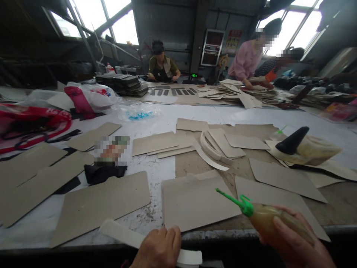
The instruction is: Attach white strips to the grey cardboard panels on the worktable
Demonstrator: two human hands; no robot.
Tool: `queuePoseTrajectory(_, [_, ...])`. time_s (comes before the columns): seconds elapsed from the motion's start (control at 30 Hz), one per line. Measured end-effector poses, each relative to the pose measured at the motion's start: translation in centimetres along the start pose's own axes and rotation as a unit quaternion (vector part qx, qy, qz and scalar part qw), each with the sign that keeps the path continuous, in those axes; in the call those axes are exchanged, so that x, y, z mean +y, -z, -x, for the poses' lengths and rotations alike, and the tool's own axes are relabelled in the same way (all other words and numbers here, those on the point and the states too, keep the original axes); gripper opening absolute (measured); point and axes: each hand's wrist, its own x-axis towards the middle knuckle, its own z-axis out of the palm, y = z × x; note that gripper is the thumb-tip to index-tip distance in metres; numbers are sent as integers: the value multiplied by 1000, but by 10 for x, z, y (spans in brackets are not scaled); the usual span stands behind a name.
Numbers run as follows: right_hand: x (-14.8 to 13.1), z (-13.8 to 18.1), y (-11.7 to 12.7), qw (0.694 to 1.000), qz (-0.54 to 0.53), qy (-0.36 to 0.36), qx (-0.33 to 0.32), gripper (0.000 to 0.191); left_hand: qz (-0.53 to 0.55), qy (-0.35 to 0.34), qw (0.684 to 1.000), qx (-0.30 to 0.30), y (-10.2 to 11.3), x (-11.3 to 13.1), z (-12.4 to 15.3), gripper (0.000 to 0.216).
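Note:
My left hand (161, 246) is closed around a pale strip (122, 232) at the table's front edge; the strip sticks out on both sides of the fist. In my right hand (295, 238) is a squeeze bottle (269, 219) of amber liquid, its green nozzle (234, 200) pointing left. The nozzle tip hangs over a grey-beige board (198, 201) with a small tab on its far edge. Another board (106, 204) lies to the left, and more boards (287, 178) lie on the right. Curved pale strips (213, 152) are heaped behind the middle board.
At the right, a black cone-shaped object (292, 140) stands by a yellowish lump. Plastic bags (95, 96) and black scraps (104, 173) lie on the left. Several people work across the table, near piles of boards (234, 91) and dark stacked pieces (122, 85).

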Motion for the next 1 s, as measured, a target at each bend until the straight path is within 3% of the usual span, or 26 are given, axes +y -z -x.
queuePoseTrajectory(0.07, [0, 3, -20, 998, 60, 22, -25, 57, 15, 19, 999, 28, -1, 3, 4, 28])
queuePoseTrajectory(0.23, [1, 18, -67, 962, 247, 102, -50, 48, 59, 110, 992, -7, -1, 6, 16, 35])
queuePoseTrajectory(0.4, [5, 21, -92, 920, 341, 186, -56, 43, 92, 167, 982, 10, -6, 7, 17, 38])
queuePoseTrajectory(0.7, [9, 18, -109, 878, 399, 255, -73, 35, 123, 178, 976, 24, -3, 3, 13, 37])
queuePoseTrajectory(1.0, [2, 21, -97, 849, 441, 276, -93, 30, 125, 184, 975, 23, -9, 6, 16, 38])
